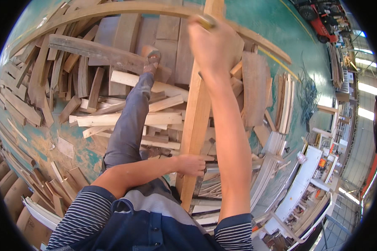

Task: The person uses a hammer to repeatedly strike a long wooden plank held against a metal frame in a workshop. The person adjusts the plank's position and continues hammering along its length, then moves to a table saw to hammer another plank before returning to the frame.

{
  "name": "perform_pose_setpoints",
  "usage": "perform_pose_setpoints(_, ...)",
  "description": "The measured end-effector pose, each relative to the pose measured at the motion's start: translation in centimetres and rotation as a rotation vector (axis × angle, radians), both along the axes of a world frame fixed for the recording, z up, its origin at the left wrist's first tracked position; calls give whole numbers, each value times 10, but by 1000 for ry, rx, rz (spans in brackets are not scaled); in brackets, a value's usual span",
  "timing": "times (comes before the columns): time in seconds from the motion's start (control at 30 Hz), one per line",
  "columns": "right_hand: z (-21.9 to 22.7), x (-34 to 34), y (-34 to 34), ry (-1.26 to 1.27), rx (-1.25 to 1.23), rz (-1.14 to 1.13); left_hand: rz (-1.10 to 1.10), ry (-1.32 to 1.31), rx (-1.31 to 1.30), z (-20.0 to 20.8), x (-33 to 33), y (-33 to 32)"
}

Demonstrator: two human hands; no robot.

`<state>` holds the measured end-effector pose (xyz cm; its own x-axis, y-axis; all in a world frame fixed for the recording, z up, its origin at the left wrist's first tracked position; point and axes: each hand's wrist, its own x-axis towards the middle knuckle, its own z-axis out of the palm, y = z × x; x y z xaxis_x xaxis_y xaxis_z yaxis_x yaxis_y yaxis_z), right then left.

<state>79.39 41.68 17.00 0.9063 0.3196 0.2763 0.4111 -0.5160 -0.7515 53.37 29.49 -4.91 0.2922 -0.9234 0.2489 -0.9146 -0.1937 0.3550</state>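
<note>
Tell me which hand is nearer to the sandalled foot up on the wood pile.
Right. The right hand grips the long plank near its top, just to the right of the sandalled foot. The left hand holds the same plank far lower, close to the torso.

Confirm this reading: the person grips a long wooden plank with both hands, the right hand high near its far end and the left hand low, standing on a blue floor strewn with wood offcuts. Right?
Not quite. The head view shows a green floor, not blue. The rest holds: the right hand grips the long plank high, the left hand low, with wood offcuts scattered around.
</note>
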Motion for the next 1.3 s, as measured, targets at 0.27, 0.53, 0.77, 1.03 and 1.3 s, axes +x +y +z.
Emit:
perform_pose_setpoints(0.27, -22, 2, -149, -558, -107, -172, -44, 32, 9, 4, -9, 6)
perform_pose_setpoints(0.53, -19, -161, -343, -43, 1021, -587, -71, 31, 4, 8, 2, 22)
perform_pose_setpoints(0.77, 5, -174, -301, 22, 981, -770, -46, 55, 127, 24, -5, 23)
perform_pose_setpoints(1.03, 41, -173, -282, 123, 1145, -513, 411, 329, -309, 58, -16, 70)
perform_pose_setpoints(1.3, 60, -200, -278, 186, 1132, -215, 769, 1691, -1110, 75, 28, 100)
